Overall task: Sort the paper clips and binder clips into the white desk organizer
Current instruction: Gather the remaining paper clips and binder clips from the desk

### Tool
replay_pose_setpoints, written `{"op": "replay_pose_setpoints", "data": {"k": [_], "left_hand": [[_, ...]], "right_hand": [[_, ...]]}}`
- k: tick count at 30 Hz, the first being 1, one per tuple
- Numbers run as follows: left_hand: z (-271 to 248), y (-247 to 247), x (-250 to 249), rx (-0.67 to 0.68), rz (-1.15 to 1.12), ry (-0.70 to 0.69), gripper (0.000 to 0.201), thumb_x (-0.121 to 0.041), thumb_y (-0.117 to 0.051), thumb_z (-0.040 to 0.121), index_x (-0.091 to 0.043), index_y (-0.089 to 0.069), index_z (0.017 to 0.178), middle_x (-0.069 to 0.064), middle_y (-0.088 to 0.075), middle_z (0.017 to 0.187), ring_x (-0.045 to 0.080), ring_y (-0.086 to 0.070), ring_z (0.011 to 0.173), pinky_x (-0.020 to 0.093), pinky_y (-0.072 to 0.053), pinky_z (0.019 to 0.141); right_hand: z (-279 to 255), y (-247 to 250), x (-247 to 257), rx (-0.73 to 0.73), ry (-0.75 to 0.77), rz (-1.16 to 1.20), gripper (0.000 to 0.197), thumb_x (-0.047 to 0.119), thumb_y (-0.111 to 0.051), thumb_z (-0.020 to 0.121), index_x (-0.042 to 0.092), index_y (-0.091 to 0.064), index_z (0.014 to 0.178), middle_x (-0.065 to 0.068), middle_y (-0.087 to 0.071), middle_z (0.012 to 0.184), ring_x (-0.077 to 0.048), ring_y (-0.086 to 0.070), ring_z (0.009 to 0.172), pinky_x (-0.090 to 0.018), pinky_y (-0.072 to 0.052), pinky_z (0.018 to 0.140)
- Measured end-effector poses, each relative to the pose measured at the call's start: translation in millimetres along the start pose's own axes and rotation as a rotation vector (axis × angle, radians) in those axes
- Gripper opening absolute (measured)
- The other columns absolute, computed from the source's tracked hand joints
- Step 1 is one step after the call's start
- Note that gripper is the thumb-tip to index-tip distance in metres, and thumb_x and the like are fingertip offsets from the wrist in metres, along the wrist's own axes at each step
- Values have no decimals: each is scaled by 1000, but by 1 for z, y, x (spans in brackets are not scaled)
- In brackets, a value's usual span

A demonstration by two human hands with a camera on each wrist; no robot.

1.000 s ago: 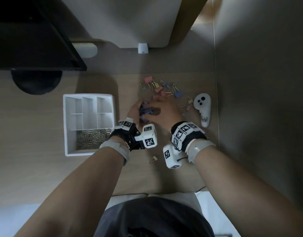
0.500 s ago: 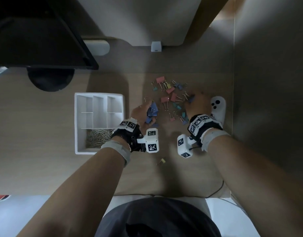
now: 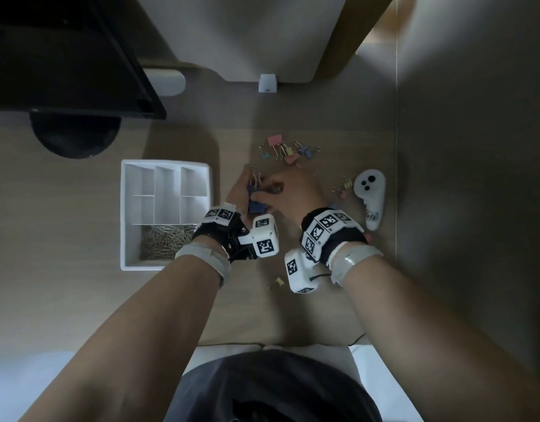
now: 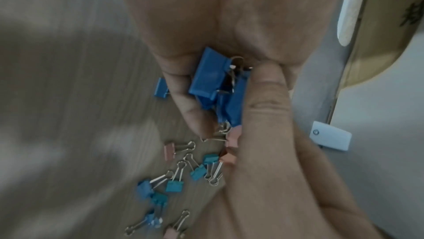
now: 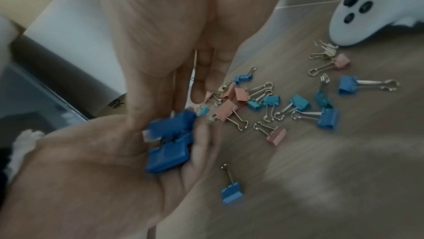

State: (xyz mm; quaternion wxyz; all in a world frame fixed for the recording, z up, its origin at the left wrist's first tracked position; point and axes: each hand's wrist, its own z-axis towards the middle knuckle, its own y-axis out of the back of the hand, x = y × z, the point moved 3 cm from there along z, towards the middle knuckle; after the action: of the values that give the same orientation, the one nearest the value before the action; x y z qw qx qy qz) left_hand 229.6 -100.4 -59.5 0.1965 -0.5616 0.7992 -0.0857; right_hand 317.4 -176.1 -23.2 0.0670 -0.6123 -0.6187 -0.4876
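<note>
My left hand (image 3: 243, 196) is cupped palm-up in the middle of the desk, its fingers (image 4: 183, 101) curled round several large blue binder clips (image 4: 211, 77). My right hand (image 3: 264, 194) reaches across to it and pinches one more blue binder clip (image 5: 174, 123) over the ones lying in the left palm (image 5: 169, 154). The white desk organizer (image 3: 125, 208) sits left of the hands. Its front compartment holds silver paper clips (image 3: 168, 240); the other compartments look bare. Loose pink, teal and blue binder clips (image 3: 285, 150) lie beyond the hands and show up close in the right wrist view (image 5: 270, 105).
A white controller (image 3: 370, 196) lies at the right, with a few small clips (image 3: 343, 187) beside it. One yellow binder clip (image 3: 279, 281) lies near the desk's front edge between the wrists. A black monitor base (image 3: 74, 138) stands at the back left.
Half a second ago my right hand was out at the clips near the controller. It has come back left to my left hand with a blue clip. The left hand stayed put.
</note>
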Motion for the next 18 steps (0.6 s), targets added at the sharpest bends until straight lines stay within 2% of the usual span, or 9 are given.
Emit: {"op": "replay_pose_setpoints", "data": {"k": [2,3,5,7,8,10,12,15,18], "left_hand": [[-2,5,-4,43,23,-8,71,-67,-37,92,-5,-63,115,14,-71,80,26,-67,58,35,-55,62],[-3,8,-5,34,78,-25,75,-71,-38,89,-5,-65,113,13,-71,78,25,-67,56,37,-54,67],[-5,14,-9,-29,200,-58,77,-81,-46,77,-8,-69,88,10,-66,63,24,-63,51,45,-56,72],[-4,20,-12,-35,254,-85,76,-85,-57,62,-10,-69,68,10,-66,61,26,-64,56,54,-57,76],[-3,22,-13,-40,265,-98,72,-82,-60,62,-11,-70,61,9,-67,61,25,-65,55,45,-60,68],[-6,24,-16,-46,261,-109,67,-70,-54,79,-11,-66,50,9,-64,58,19,-61,43,23,-51,43],[-6,25,-17,-46,189,-96,66,-65,-47,88,-9,-60,56,11,-59,66,19,-55,43,22,-46,38],[-10,33,-19,-65,180,-104,58,-65,-49,87,-11,-53,67,10,-53,71,20,-50,46,22,-45,38],[-12,41,-20,-62,205,-102,54,-65,-50,87,-12,-51,76,9,-50,72,18,-45,37,20,-37,37]], "right_hand": [[-5,2,6,38,37,-16,15,38,-74,85,24,-78,92,13,-63,74,4,-56,66,-8,-38,63],[-8,2,8,51,34,41,15,33,-72,88,20,-78,94,12,-64,72,5,-56,64,-8,-38,62],[-7,5,5,-82,-1,137,18,28,-69,90,13,-79,91,1,-72,76,-1,-63,66,-23,-49,67],[3,9,-8,-280,-97,174,19,29,-65,90,14,-76,90,-3,-73,81,-19,-68,74,-36,-55,72],[9,10,-17,-312,-142,159,17,31,-63,89,19,-75,94,1,-73,83,-21,-68,77,-37,-56,75],[21,8,-27,-284,-156,13,22,30,-59,88,27,-69,106,3,-70,93,-23,-67,86,-40,-56,78],[34,-1,-37,-259,-119,-172,27,31,-56,86,30,-65,111,-2,-67,105,-28,-64,92,-41,-56,79],[44,-19,-49,-286,-169,-413,39,39,-65,81,31,-60,119,-10,-55,127,-34,-55,108,-45,-52,90],[50,-30,-56,-317,-210,-441,43,26,-73,80,27,-60,121,-16,-49,129,-39,-52,108,-46,-50,89]]}}
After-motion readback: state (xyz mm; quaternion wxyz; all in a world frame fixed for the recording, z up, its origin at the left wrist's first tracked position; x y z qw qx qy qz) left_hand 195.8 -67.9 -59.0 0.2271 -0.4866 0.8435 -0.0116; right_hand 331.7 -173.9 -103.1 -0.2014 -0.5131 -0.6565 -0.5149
